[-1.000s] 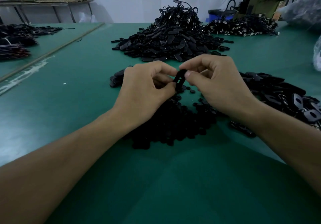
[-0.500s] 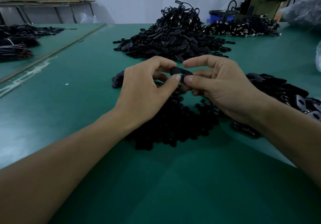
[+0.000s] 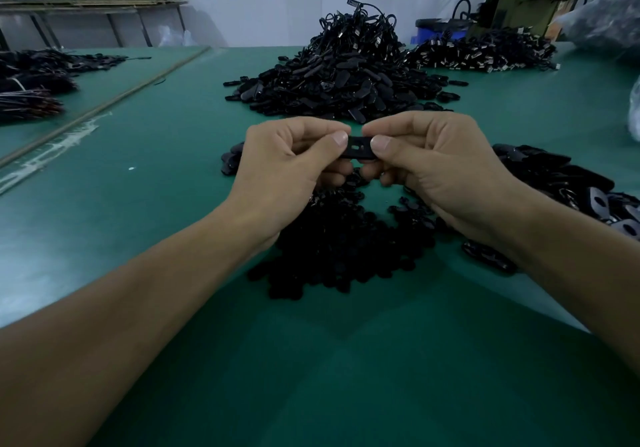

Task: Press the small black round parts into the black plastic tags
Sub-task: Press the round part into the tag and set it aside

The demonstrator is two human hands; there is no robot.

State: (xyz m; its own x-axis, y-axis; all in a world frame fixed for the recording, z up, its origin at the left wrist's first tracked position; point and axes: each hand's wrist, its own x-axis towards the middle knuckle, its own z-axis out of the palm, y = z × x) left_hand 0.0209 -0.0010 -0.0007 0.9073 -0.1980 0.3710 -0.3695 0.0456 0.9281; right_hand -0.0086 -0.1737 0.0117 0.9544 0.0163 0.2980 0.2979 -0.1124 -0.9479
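Tag (image 3: 358,147) pinched level between left hand (image 3: 287,169) and right hand (image 3: 440,169), one thumb on each end, held just above the pile of round parts (image 3: 346,245), face up, probably ready for pressing.

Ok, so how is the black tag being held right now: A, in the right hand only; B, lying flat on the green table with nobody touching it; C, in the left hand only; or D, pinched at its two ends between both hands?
D: the left hand pinches one end of the black tag and the right hand pinches the other end.
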